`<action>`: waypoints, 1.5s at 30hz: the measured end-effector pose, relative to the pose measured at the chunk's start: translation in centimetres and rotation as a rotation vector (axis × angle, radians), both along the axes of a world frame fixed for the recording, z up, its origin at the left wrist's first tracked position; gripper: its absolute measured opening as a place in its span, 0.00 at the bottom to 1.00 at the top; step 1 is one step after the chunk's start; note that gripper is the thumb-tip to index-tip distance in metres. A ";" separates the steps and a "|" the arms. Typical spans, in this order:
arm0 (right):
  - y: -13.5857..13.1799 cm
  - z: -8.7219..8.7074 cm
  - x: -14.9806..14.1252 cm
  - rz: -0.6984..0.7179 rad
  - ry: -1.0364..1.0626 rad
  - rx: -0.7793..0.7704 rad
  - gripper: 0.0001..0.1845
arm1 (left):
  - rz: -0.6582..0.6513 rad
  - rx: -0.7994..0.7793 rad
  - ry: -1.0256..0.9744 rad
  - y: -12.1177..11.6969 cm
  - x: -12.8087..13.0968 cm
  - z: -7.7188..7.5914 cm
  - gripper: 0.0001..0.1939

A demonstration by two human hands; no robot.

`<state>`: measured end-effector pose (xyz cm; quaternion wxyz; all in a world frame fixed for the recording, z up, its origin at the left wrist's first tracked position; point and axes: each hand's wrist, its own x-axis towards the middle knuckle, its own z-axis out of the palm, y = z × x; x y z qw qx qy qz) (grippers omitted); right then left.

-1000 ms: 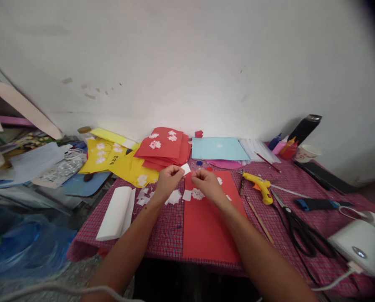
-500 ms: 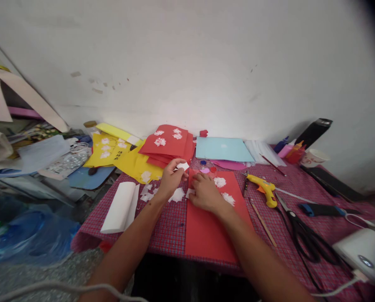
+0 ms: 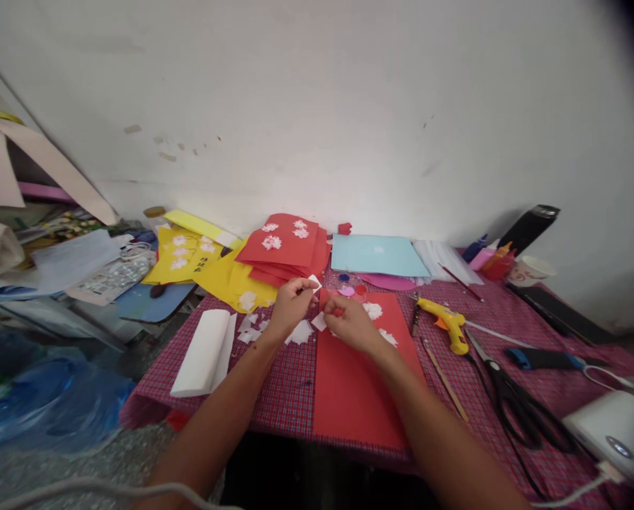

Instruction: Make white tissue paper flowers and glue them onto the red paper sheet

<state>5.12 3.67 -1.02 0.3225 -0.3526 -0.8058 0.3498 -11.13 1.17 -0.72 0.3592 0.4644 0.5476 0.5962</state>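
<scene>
My left hand (image 3: 292,306) is closed in a pinch on a small folded white paper piece (image 3: 315,283), held above the table. My right hand (image 3: 348,322) is close beside it, over the upper left of a red paper sheet (image 3: 359,397), with its fingers curled together. Another white paper piece (image 3: 319,322) shows at the right fingertips; whether they grip it I cannot tell. White paper flowers (image 3: 372,310) lie on the red sheet, partly behind the right hand. Cut white paper pieces (image 3: 299,332) lie on the tablecloth below the left hand.
Folded white paper (image 3: 205,353) lies left. Red cards (image 3: 282,244), yellow sheets (image 3: 183,255) and a light blue folder (image 3: 377,255) are along the wall. To the right are a yellow glue gun (image 3: 444,319), black scissors (image 3: 518,404), a wooden stick (image 3: 447,379) and a black bottle (image 3: 529,230).
My right hand's fingers have gone from lying spread on the red sheet to curled together. The white piece in my left hand has turned and shows narrower.
</scene>
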 end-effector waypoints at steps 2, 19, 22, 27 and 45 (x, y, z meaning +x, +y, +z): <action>0.3 0.2 0.2 -0.066 0.181 -0.151 0.04 | -0.002 0.014 0.055 -0.1 0.0 0.1 0.10; 1.0 -0.5 -0.1 -0.115 0.455 -0.193 0.07 | -0.219 0.029 0.058 -0.6 0.6 0.5 0.15; 0.8 -0.5 -0.2 -0.096 0.432 -0.190 0.08 | -0.172 0.072 0.161 -0.5 0.4 0.3 0.12; 0.6 0.0 -0.1 -0.201 0.478 -0.133 0.06 | -0.058 0.226 0.379 -0.8 0.6 0.9 0.06; 0.1 1.0 -0.1 -0.109 0.648 -0.567 0.09 | 0.026 0.536 0.830 -1.1 0.9 0.6 0.09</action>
